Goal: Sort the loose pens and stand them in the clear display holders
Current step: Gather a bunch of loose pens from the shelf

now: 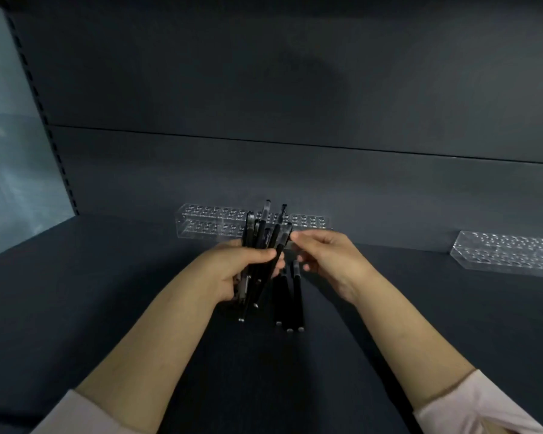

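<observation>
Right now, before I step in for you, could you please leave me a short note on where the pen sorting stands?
Left hand: grips an upright bundle of slim black pens.
Right hand: pinches the top of one black pen at the bundle's edge.
A few loose black pens appear to lie on the dark shelf under the hands.
The long clear perforated holder stands at the back wall; a second clear holder is far right.
Done: no pen visibly stands in either holder.
Left: sort and stand every pen.
</observation>
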`<state>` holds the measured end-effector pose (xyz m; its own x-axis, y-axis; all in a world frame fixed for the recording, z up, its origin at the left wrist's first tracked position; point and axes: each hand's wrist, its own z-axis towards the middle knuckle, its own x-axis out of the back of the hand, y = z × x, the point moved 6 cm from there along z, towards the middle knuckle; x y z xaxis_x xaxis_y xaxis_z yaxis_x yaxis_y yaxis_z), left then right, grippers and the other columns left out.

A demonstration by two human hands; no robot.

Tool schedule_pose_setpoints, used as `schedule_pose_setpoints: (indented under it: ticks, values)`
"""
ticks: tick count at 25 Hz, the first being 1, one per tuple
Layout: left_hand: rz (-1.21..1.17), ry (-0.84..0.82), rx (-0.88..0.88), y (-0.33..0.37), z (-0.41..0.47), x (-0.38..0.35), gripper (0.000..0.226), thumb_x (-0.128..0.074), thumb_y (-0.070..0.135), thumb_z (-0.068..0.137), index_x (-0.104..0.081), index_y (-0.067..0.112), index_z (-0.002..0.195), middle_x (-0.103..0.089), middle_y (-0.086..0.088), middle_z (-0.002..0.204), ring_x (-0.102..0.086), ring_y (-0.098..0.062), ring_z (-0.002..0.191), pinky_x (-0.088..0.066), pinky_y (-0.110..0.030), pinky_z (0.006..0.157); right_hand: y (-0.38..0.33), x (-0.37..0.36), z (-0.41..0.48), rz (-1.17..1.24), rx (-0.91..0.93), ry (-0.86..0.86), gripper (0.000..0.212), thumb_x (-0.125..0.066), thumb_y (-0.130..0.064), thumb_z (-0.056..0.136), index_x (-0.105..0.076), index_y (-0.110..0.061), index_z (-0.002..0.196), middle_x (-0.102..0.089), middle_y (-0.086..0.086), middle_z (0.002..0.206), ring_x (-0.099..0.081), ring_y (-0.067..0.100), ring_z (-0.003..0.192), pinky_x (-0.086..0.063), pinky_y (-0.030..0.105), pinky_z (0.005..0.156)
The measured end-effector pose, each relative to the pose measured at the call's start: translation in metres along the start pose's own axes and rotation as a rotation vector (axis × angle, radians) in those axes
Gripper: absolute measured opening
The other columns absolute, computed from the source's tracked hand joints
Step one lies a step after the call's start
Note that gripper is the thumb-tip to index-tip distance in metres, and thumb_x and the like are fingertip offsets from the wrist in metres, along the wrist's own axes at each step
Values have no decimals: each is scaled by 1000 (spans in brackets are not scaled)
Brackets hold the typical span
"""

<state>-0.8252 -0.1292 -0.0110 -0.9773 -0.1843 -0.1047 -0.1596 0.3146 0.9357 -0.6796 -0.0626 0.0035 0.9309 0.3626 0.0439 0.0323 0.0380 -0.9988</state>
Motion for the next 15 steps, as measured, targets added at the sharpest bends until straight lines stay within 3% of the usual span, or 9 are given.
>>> schedule_pose_setpoints:
  ticks: [4,7,9,12,15]
  values:
    - [0,-44,-12,-7,4,-5,19,-70,12,87,-73,9,105,-77,-10,95,-75,-17,80,-58,-29,55,5,-8,3,127,-59,-27,5,-67,-9,87,-62,-8,89,-61,0,67,-55,7,58,-46,18,54]
    - [-96,-22,-30,-5,3,-4,16,-66,8,90,-70,3,104,-77,-10,91,-75,-17,74,-58,-28,54,-1,11,7,265,-45,107,7,-65,-8,88,-59,-8,86,-61,4,68,-57,10,56,-52,19,55]
    - [-168,0,-49,-3,3,0,13,-63,6,91,-67,1,103,-77,-10,93,-75,-16,73,-59,-27,56,-3,30,8,156,-54,179,10,-65,-7,89,-58,-7,81,-58,6,65,-54,12,51,-52,20,51]
    - [-161,1,-34,-3,2,5,11,-63,6,92,-68,2,101,-77,-6,97,-73,-10,72,-59,-22,60,10,37,3,-219,-189,131,15,-67,-4,86,-56,-6,77,-55,10,61,-52,15,47,-51,20,44]
    - [-140,-12,5,-7,3,6,9,-65,7,91,-71,4,95,-77,-6,99,-71,-9,72,-59,-20,60,24,25,0,-271,-266,77,17,-73,-2,81,-57,-2,85,-59,14,68,-58,16,51,-55,25,47]
